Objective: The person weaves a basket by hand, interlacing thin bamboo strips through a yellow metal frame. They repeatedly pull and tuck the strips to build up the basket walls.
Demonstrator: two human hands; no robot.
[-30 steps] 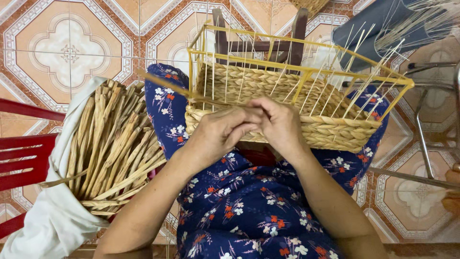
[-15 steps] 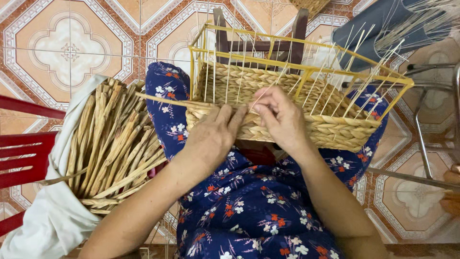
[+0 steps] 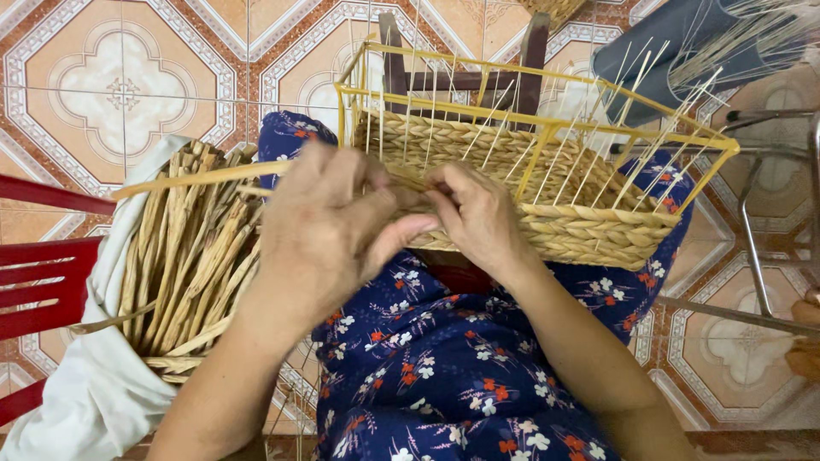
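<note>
Half-woven basket [image 3: 547, 192] on yellow wire frame [image 3: 530, 77], centre to upper right of frame, resting on lap in blue floral cloth [image 3: 444, 376]. Left hand [image 3: 329, 226] and right hand [image 3: 478, 213] meeting at near wall of basket, both pinching one flat straw strand [image 3: 196, 177] running out to left. Bundle of dried strands [image 3: 184, 265] on white cloth [image 3: 94, 393], lower left, just beside left forearm.

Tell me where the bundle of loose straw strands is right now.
In the head view, the bundle of straw strands lies on a white cloth at the person's left, beside the left hand and the half-woven basket.
</note>
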